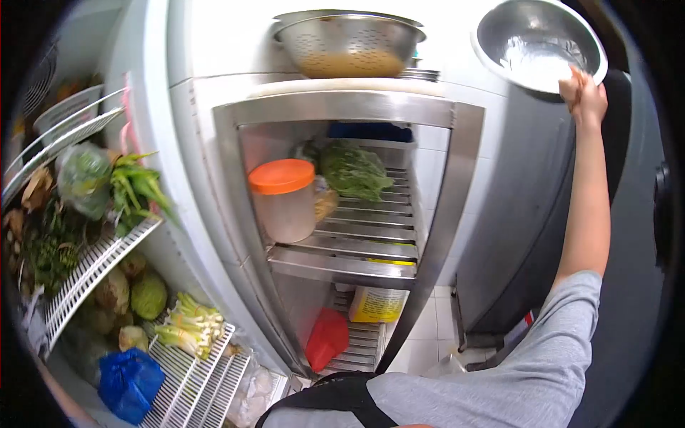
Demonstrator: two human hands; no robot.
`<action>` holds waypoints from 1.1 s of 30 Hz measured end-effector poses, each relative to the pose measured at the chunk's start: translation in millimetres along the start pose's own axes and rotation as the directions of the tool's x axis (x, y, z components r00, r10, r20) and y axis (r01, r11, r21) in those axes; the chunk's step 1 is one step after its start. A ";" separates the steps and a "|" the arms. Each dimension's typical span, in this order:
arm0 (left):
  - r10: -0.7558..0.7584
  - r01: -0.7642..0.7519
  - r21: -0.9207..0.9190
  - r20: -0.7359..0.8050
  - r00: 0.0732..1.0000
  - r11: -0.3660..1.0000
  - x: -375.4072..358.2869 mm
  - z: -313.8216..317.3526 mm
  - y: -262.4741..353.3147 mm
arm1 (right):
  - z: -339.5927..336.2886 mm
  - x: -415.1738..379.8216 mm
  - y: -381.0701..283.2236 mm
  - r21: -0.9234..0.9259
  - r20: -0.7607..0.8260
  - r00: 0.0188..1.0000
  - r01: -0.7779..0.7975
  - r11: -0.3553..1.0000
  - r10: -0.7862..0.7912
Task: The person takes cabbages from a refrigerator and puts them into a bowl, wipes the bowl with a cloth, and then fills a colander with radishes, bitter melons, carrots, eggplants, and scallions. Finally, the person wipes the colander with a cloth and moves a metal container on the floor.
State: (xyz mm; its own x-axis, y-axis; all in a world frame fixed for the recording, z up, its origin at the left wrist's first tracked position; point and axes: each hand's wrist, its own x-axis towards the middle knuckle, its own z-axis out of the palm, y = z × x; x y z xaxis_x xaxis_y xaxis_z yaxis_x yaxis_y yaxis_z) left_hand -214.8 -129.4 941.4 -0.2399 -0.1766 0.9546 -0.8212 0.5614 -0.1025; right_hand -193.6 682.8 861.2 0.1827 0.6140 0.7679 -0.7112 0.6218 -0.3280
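My right hand (584, 96) is raised high at the upper right and grips the rim of a shiny steel bowl (536, 41), held up beside the fridge. My arm in a grey sleeve runs down to the lower right. My left hand is out of sight. In front of me stands an open steel fridge compartment (342, 110). On its wire shelf (364, 239) sit a plastic tub with an orange lid (283, 200) and a bag of leafy greens (354, 171).
A steel colander (348, 43) rests on top of the fridge. A yellow container (376, 304) and a red bag (327, 338) lie on the lower shelf. The open door (153, 143) at left holds racks of vegetables, cabbages, lemongrass and a blue bag (128, 384).
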 end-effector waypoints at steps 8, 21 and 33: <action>0.254 -0.282 -0.063 -0.283 0.925 0.957 -42.8 -47.9 -0.8 | 250.3 71.9 61.5 0.365 0.372 0.881 -0.429 0.826 0.293; 0.431 -0.416 -0.348 -0.039 0.902 0.840 -208.2 -148.2 -2.4 | 253.6 12.1 207.0 -0.002 0.866 0.477 -0.300 0.954 0.152; 0.427 0.185 -0.397 0.889 -0.167 0.899 -759.1 -161.8 51.7 | -371.3 -532.2 497.3 -0.833 0.529 -0.023 0.174 0.525 0.848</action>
State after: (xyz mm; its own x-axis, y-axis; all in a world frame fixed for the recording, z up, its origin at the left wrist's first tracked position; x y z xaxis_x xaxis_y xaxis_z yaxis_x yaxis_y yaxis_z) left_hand 8.7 164.5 256.7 -0.7704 -0.4496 -0.4521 -0.5772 0.7930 0.1950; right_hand -392.5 845.7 85.1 -0.9667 0.2560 -0.0041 0.2240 0.8380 -0.4975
